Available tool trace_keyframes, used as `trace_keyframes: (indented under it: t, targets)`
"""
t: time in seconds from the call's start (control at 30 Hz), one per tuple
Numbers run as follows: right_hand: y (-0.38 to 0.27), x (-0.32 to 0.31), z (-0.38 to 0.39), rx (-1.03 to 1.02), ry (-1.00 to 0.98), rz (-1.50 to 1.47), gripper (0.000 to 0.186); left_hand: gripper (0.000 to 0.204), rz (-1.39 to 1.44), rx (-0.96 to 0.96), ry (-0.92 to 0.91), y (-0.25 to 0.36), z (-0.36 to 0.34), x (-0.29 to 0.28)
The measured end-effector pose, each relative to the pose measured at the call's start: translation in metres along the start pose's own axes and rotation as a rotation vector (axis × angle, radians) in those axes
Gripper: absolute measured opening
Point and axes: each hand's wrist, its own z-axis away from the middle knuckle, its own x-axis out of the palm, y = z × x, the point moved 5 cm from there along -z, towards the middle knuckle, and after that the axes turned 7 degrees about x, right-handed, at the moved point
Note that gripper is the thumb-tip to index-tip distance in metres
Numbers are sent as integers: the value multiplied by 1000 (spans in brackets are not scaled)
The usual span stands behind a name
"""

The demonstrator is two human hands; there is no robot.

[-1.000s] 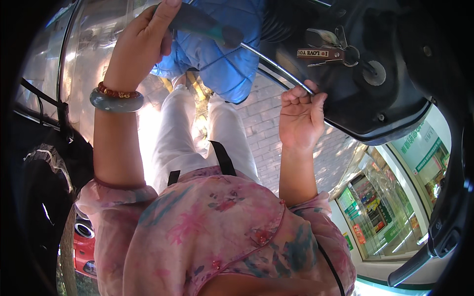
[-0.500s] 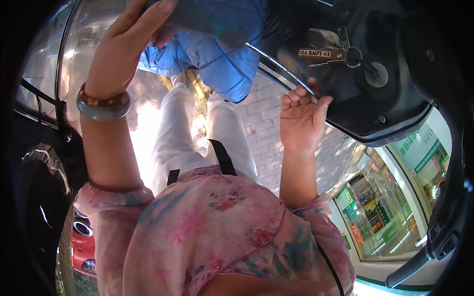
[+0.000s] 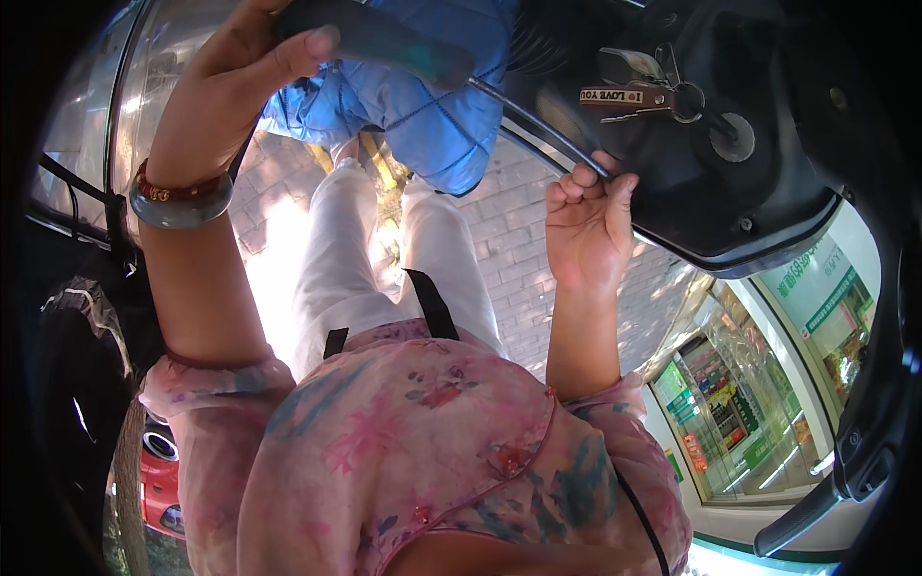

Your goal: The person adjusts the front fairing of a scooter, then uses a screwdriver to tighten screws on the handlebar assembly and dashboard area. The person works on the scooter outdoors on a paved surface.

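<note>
My left hand point(image 3: 252, 69), a bangle and a beaded bracelet on its wrist, grips a dark elongated object point(image 3: 384, 50) with a teal sheen at the top of the view; some fingers are hidden. A thin metal rod point(image 3: 528, 127) runs from that object down to my right hand point(image 3: 593, 216), whose fingertips and thumb close on it, palm turned up. A blue quilted cover point(image 3: 427, 144) hangs behind the object. Beside the rod, keys with a brown leather tag point(image 3: 624, 96) hang at the lock point(image 3: 732, 136) in a black vehicle panel point(image 3: 778, 202).
Pale pavement point(image 3: 528, 259) shows below, behind my legs in white trousers. A black lever point(image 3: 797, 523) is at the lower right, before a shopfront point(image 3: 730, 384). A clear plastic screen point(image 3: 144, 67) is at the upper left, and a red vehicle point(image 3: 158, 480) at the lower left.
My left hand has moved left and tilted, its thumb now lower, and the dark object has shifted slightly with it. My right hand stays on the rod with little movement.
</note>
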Motion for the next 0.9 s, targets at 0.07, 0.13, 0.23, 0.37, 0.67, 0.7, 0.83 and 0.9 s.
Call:
trace_keyframes:
  t: [0.07, 0.13, 0.23, 0.37, 0.67, 0.7, 0.83, 0.9]
  targets:
    - [-2, 0, 0, -18, 6, 4, 40, 41, 73, 20, 34, 1, -1, 2]
    - [-2, -1, 0, -35, 14, 16, 40, 40, 136, -44, 119, 1, 0, 0]
    - [-1, -1, 0, -39, 12, 29, 40, 38, 303, -535, 123, -13, 4, -3]
    - [-2, 0, 2, -5, -30, -20, 41, 32, 255, -319, 49, -1, 2, 1]
    - [-2, -2, 7, 3, 117, 119, 37, 38, -14, -212, 9, 10, 3, 3]
    - [-1, 0, 9, 17, 98, 115, 37, 40, -53, -349, 48, 11, 10, 4]
    - [-2, 5, 15, 65, 82, 108, 35, 33, -147, -458, 227, 39, 40, 8]
    - [-3, 7, 17, 82, 90, 113, 35, 33, -153, -515, 306, 41, 49, 10]
